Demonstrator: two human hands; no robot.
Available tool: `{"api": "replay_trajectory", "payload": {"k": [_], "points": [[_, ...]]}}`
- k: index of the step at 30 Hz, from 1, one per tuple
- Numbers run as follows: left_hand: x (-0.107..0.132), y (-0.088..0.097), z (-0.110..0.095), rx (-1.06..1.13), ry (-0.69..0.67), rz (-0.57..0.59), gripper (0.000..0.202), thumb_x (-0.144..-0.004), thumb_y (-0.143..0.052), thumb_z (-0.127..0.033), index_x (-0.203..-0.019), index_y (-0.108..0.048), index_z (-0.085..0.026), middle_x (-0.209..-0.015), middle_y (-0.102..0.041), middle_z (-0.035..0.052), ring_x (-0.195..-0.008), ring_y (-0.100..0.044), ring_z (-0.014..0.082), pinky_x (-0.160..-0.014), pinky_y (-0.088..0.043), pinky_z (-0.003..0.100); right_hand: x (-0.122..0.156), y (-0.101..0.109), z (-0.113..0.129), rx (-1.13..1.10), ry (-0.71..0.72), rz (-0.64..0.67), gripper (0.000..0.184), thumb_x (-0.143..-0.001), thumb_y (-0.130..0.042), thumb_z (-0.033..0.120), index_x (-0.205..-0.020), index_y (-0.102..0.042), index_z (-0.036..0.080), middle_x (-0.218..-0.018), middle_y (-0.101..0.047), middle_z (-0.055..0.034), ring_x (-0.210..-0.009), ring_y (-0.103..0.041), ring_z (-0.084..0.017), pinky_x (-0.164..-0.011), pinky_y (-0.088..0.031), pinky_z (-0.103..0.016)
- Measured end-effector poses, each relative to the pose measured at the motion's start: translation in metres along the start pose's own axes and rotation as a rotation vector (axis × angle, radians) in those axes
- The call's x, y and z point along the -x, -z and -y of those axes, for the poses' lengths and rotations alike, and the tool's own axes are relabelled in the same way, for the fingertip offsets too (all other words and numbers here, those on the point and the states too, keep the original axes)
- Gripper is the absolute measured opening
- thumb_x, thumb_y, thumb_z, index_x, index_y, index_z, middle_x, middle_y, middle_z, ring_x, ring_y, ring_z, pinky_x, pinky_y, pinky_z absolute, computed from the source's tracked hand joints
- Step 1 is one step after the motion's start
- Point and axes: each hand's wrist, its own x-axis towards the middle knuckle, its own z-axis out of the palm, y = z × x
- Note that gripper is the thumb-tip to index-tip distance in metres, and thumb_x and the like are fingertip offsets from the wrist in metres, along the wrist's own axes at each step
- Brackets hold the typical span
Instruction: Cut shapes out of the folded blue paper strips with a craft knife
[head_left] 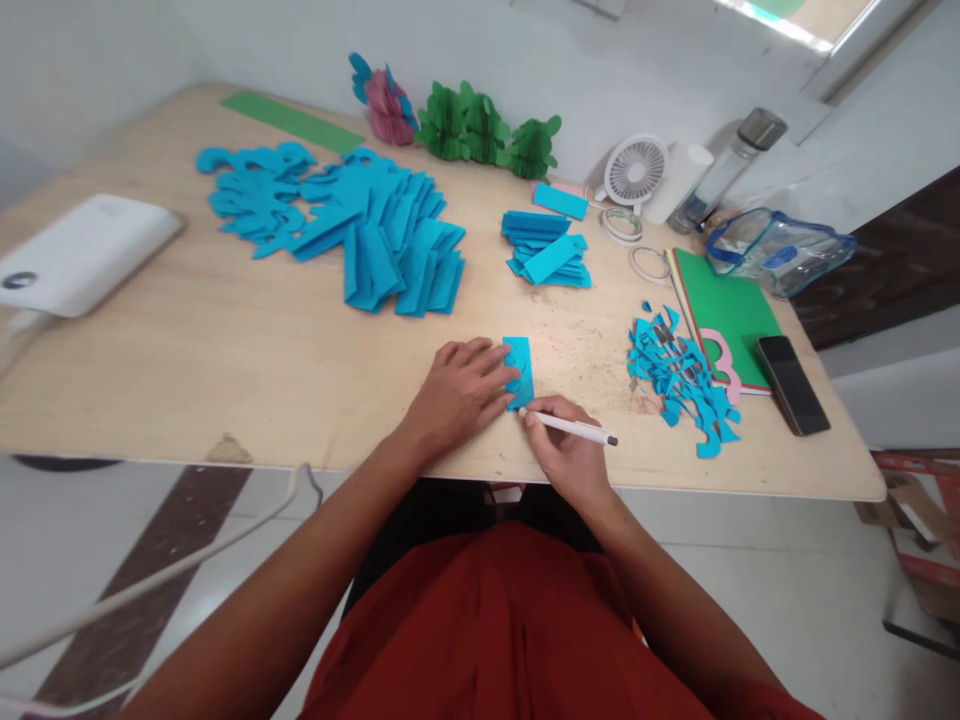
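A small blue paper rectangle (526, 352) lies near the table's front edge. On it shows a curved outline, either drawn or the edge of a blue cut-out; I cannot tell which. My left hand (457, 395) lies flat from the left, its spread fingertips pressing on the paper and hiding part of it. In my right hand (570, 455) is a white pen (574, 428), its tip at the paper's lower edge. Beyond the hands is a stack of blue paper rectangles (551, 255). Farther left spreads a pile of folded and cut blue paper pieces (375, 215).
Blue paper scraps (675, 370) lie to the right, beside a pink paper shape (721, 362), a green notebook (724, 300) and a phone (792, 384). Tape rolls (622, 225), a fan (636, 170) and a bottle (720, 165) stand behind. A white power bank (90, 250) sits far left.
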Motion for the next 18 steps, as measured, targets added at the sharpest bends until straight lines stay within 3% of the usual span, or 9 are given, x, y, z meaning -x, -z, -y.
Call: {"api": "replay_trajectory", "payload": {"k": [18], "points": [[0.0003,0.0003,0.0007,-0.008,0.000,0.014,0.027,-0.096,-0.047,-0.033,-0.111,-0.068,-0.025,-0.136,-0.061,0.0082,-0.126,-0.050,0.0331,-0.101,-0.037,0.052,-0.0013,0.0007,0.0010,0.019,-0.016,-0.054,0.012,-0.088,-0.056,0.028,-0.082,-0.066,0.023,-0.079,-0.073,-0.0028,-0.076,-0.068,-0.019,-0.072,-0.050,-0.033]]}}
